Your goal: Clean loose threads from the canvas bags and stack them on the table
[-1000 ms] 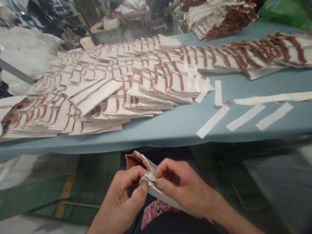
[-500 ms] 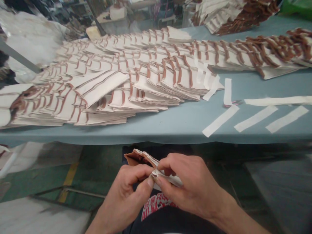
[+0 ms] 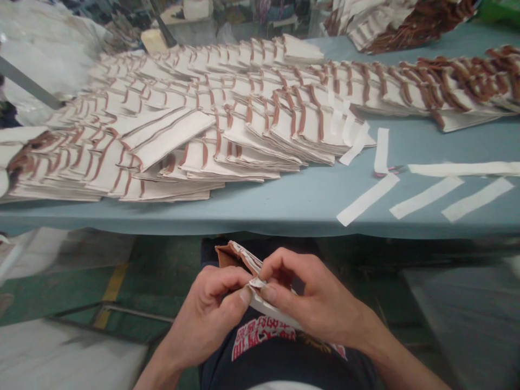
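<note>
Both my hands are in my lap, below the table's front edge. They pinch a thin stack of white folded paper pieces with a brown end (image 3: 238,257). My left hand (image 3: 209,314) grips the stack from the left with thumb and forefinger closed on its edge. My right hand (image 3: 309,300) pinches the same white edge from the right, fingers curled over it. The lower part of the stack is hidden under my right hand.
A blue table (image 3: 292,200) spans the view. Long overlapping rows of white pieces with brown strips (image 3: 195,124) cover its left and middle. More stacks (image 3: 447,81) lie at the back right. Several loose white strips (image 3: 365,197) lie near the front right edge.
My hands have kept their pinch on the stack while the fingers shifted slightly along its edge. The view has tilted down a little, so the table sits higher in the picture.
</note>
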